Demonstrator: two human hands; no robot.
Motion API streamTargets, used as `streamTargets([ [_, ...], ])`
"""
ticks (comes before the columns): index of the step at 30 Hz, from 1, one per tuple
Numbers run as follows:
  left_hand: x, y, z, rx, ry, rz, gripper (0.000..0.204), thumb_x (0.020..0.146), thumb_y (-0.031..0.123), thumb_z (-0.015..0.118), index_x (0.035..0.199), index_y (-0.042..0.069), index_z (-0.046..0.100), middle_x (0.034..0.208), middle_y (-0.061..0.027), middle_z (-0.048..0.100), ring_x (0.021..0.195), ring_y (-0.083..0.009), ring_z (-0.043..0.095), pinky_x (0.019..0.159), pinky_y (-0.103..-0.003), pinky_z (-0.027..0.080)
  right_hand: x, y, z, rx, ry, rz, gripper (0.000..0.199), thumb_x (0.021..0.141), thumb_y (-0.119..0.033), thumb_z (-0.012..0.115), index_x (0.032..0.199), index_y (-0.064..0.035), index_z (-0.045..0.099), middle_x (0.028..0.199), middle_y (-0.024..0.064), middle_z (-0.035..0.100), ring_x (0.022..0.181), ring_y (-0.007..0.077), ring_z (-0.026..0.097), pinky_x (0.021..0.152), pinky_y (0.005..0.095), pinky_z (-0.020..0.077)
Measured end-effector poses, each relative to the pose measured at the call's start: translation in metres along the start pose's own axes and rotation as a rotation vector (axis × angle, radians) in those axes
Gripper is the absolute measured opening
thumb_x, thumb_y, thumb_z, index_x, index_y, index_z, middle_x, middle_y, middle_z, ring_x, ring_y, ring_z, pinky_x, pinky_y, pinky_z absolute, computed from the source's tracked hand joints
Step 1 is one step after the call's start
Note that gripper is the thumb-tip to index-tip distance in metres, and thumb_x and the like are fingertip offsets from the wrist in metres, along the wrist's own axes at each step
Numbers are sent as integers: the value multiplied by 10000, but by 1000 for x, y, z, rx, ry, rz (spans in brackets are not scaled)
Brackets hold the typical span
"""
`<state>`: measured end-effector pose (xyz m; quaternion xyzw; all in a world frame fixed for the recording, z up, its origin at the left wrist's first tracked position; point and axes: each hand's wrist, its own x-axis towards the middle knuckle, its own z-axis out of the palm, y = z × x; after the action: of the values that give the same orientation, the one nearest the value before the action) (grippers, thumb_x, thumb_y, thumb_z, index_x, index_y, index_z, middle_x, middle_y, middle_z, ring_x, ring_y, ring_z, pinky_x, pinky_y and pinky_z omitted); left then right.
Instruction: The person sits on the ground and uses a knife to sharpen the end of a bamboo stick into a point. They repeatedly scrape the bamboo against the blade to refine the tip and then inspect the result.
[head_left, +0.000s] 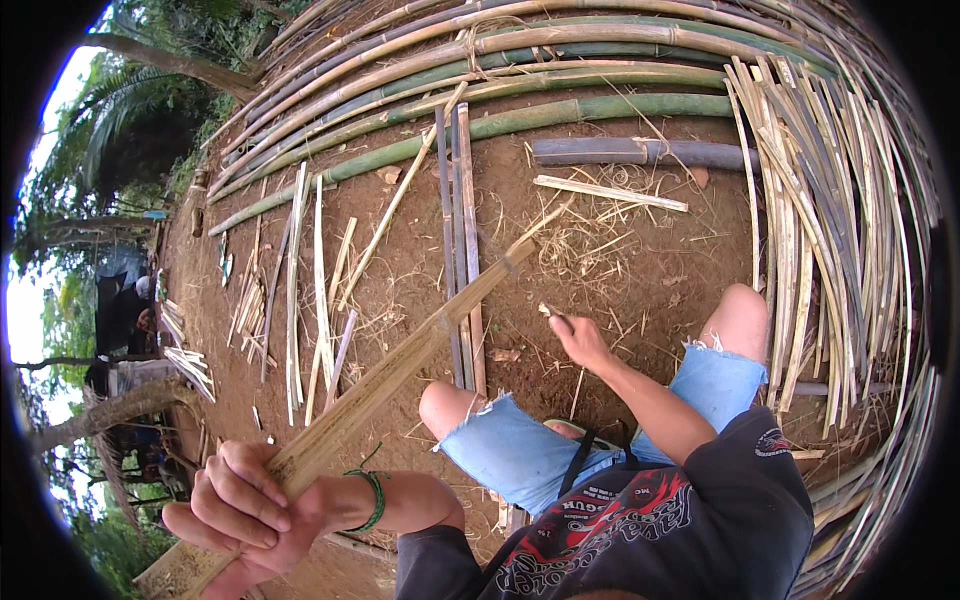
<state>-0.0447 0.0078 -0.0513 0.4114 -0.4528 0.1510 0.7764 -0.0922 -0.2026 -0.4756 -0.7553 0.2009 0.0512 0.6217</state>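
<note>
My left hand (240, 510), with a green cord bracelet at its wrist, is wrapped round a long split bamboo strip (400, 350). The strip slants up and away to the right, its thin far end frayed near the middle of the view. Closed in front of my knees is my right hand (582, 342), holding a short dark tool (562, 323) with a pale bit at its front. Too little of that tool shows to tell its kind. A gap separates it from the strip.
Long bamboo poles (600, 108) lie across the far side. A heap of split strips (800, 230) lies at the right, and several loose strips (297, 290) at the left. Thin shavings (580, 250) litter the brown dirt ground beyond my right hand. Trees stand at far left.
</note>
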Motion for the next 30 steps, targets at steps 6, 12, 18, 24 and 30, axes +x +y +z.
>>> streamTargets([
  [6,-8,2,-3,7,14,19,542,787,581,727,672,153,415,458,48,448,369,-55,419,452,-182,335,-29,-32,15,43,-156,-110,631,961,-571,449,801,6,648,612,165,570,635,273,611,627,440,465],
  [12,0,-1,7,65,12,8,562,792,614,700,666,155,403,456,49,439,374,-53,421,448,-182,335,26,61,-9,-262,17,138,679,971,-624,369,796,-26,638,568,76,546,569,219,572,606,435,455],
  [18,-13,10,-2,80,-4,14,571,796,622,693,670,151,397,471,42,454,373,-57,419,437,-181,332,-19,7,-1,-43,-210,-437,625,959,-578,460,792,4,614,640,173,604,649,307,647,622,429,482],
  [24,-7,3,-7,92,51,-6,591,791,673,652,680,159,382,465,46,412,389,-61,384,438,-179,334,21,25,6,-140,-75,218,688,938,-609,460,929,41,684,726,206,656,726,340,669,674,448,486],
  [30,8,-15,6,52,43,36,601,826,707,570,699,152,379,479,32,430,386,-63,414,396,-172,335,40,79,-13,-208,26,487,683,932,-602,457,1084,24,685,884,323,661,918,408,672,820,492,494],
])
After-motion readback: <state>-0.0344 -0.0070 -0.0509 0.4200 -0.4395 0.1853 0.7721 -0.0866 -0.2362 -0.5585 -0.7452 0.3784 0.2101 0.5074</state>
